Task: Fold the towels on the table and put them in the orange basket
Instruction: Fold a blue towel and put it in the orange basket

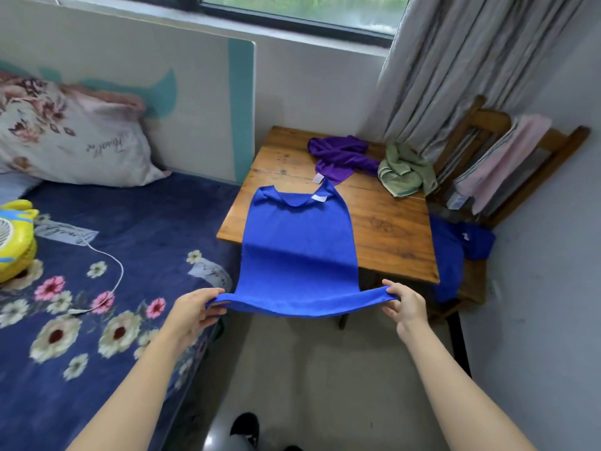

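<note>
- A floral pillow [61, 138] leans against the white and teal headboard [201, 102].
- A navy flowered blanket [97, 288] covers the bed; a white cable [110, 271] runs across it.
- A yellow toy [16, 236] sits at the bed's left edge.
- Grey curtains [471, 60] hang beside the window [292, 8].
- A wooden chair [507, 177] in the corner carries pink cloth [514, 157] over its back and blue cloth [455, 252] on its seat.
</note>
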A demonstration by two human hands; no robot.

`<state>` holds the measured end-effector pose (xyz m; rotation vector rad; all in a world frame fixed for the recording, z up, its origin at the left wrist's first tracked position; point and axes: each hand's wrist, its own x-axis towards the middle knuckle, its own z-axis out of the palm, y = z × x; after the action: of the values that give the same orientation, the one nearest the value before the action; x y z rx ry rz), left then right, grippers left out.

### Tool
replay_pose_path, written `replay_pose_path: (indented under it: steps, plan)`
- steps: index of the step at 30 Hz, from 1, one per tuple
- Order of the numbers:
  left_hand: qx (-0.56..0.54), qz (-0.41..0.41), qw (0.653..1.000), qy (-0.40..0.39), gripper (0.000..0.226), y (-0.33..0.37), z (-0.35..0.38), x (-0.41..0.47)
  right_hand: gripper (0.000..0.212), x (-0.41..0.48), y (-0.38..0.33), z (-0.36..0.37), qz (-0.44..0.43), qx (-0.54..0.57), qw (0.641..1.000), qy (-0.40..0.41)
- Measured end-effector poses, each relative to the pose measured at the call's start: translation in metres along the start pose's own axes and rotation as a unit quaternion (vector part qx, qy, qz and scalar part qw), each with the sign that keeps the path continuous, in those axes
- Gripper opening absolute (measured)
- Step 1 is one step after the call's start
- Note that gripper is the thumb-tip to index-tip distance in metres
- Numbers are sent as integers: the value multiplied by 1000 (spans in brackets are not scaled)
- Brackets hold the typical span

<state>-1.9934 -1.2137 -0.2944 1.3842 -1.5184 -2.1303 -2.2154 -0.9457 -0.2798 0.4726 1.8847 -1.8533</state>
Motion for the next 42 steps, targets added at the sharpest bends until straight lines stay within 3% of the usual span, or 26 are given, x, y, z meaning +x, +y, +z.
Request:
replay_pose_path:
  steps: [3,7,13,26,30,33,36,38,42]
  plan:
    - [-23,4,998,-50,39,3,5,2,20,8,-5,-2,1,25,999,-22]
    - [5,57,997,-47,52,6,8,13,21,26,-16,-1,-3,46,999,-24]
    - [63,101,993,-17,18,16,12,50,27,62,-30,14,-20,43,999,-15]
    - [63,161,985,-18,19,115,48,207,30,209,-96,108,-88,-23,996,19]
    - [66,162,984,-14,16,146,61,258,20,255,-114,133,-100,-119,988,18]
    - [83,141,986,-13,14,157,71,293,35,279,-119,148,-92,-212,972,-35]
    - [100,114,988,7,14,159,82,323,17,295,-118,164,-87,-268,958,-55]
    - [143,109,984,14,15,159,88,342,9,308,-116,174,-80,-285,954,-42]
    - [277,152,945,84,13,161,98,375,15,333,-112,190,-47,-311,948,-51]
